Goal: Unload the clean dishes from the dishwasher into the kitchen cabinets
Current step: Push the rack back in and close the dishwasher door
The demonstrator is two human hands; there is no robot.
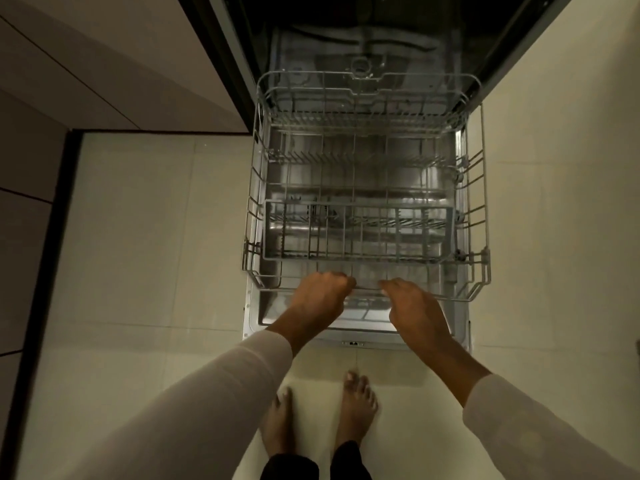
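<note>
- Pale tile floor (156, 237) lies open on both sides of dishwasher door (363, 332).
- Wire lower rack (478, 271) sits out over the door.
- left hand (320, 296), right hand (414, 306): fingers curled round rack's front rim.

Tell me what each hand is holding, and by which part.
Both grip the pulled-out dishwasher rack by its front top wire: the left hand left of the middle, the right hand just right of it.

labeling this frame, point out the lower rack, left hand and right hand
lower rack (476, 223): head view, right side wall
left hand (320, 296): head view, back of hand
right hand (414, 306): head view, back of hand
</note>
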